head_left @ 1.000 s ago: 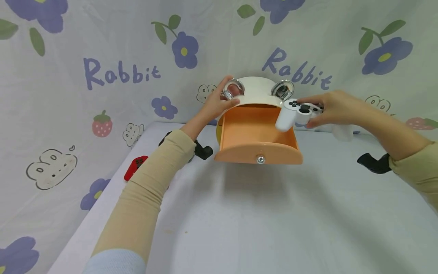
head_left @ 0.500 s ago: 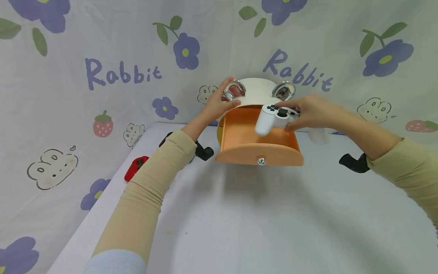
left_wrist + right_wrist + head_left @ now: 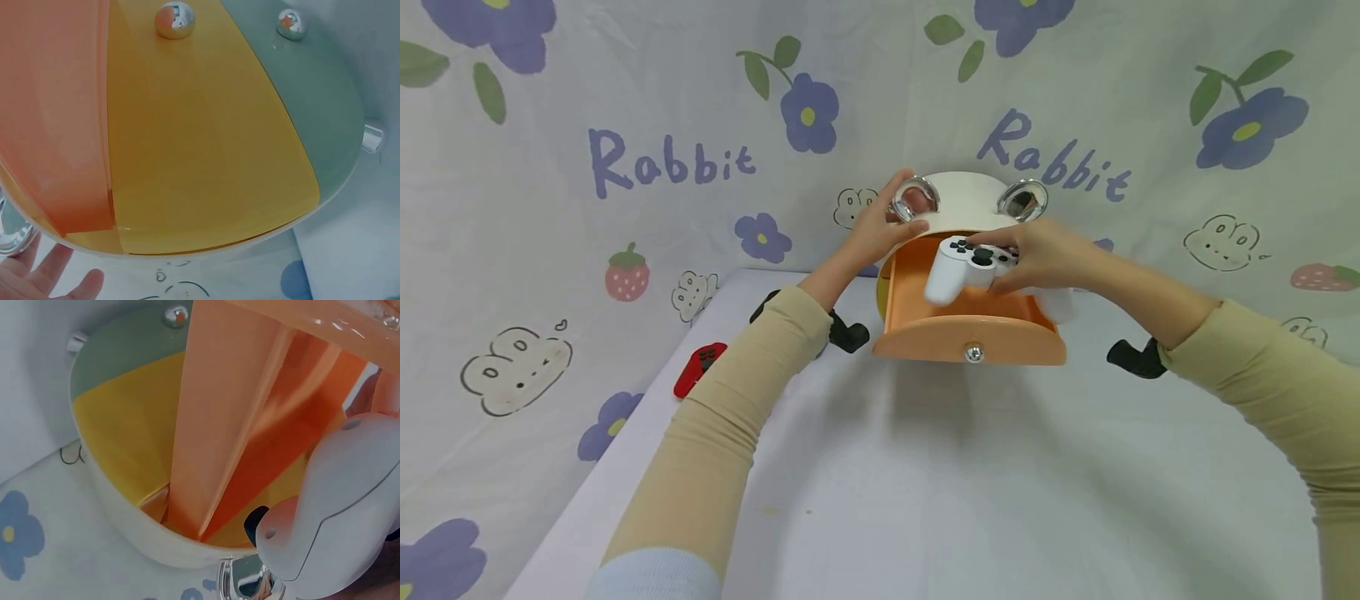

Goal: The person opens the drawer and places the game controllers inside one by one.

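A rounded cabinet with a white shell (image 3: 966, 196) and two chrome rings stands at the back of the table. Its orange top drawer (image 3: 917, 342) is pulled out, with a round silver knob (image 3: 974, 354) on its front. At the upper left edge of the cabinet, my left hand (image 3: 880, 221) holds on beside the left ring, thumb in front. My right hand (image 3: 1048, 254) pinches a white game controller (image 3: 946, 279) by one side, over the drawer's opening. Seen from the right wrist, the controller (image 3: 350, 494) is close to the orange drawer wall (image 3: 219, 425).
A red game controller (image 3: 698, 367) lies on the white table (image 3: 970, 500) at left, partly behind my left forearm. Below the drawer, the cabinet has yellow (image 3: 200, 137) and green (image 3: 319, 94) fronts with silver knobs. A printed cloth (image 3: 670, 75) hangs close behind.
My right hand has carried the white controller leftward and slightly down, from the drawer's right side to over its middle. My left hand stays at the cabinet's edge.
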Tool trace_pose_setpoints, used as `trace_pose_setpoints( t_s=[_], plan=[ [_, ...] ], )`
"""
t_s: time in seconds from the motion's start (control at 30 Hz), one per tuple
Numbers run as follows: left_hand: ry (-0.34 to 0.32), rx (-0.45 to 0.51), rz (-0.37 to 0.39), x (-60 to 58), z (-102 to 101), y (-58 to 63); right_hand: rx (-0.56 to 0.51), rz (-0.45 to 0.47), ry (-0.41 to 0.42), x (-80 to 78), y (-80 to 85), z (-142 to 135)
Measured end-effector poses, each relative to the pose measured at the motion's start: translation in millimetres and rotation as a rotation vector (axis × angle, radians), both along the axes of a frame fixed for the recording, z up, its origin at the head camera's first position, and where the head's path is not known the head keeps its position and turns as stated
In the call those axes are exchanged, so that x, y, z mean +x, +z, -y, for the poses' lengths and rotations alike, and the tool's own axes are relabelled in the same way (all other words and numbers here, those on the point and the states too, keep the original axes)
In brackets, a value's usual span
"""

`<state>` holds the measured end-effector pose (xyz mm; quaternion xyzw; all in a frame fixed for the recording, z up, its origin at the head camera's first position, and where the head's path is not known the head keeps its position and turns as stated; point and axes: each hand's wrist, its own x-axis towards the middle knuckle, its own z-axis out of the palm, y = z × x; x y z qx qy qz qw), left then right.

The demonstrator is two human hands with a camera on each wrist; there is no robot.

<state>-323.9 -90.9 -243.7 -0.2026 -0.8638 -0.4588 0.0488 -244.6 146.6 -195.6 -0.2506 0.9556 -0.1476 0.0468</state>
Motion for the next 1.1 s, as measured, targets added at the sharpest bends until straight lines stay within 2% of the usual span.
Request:
trace_pose_setpoints(
  t_s=[0.4, 0.73, 1.1],
  plan=[
    [-0.004, 0.012, 0.001, -1.3, -2, -0.4, -0.025, 0.024, 0.054, -12.3, -11.8, 15],
    [-0.013, 0.018, 0.003, -1.4, -1, -0.8, -0.034, 0.043, 0.054, -19.1, -21.1, 24],
    [-0.015, 0.012, 0.008, -1.3, -1, -0.8, -0.07, 0.104, 0.028, -27.6, -30.0, 30]
  ],
)
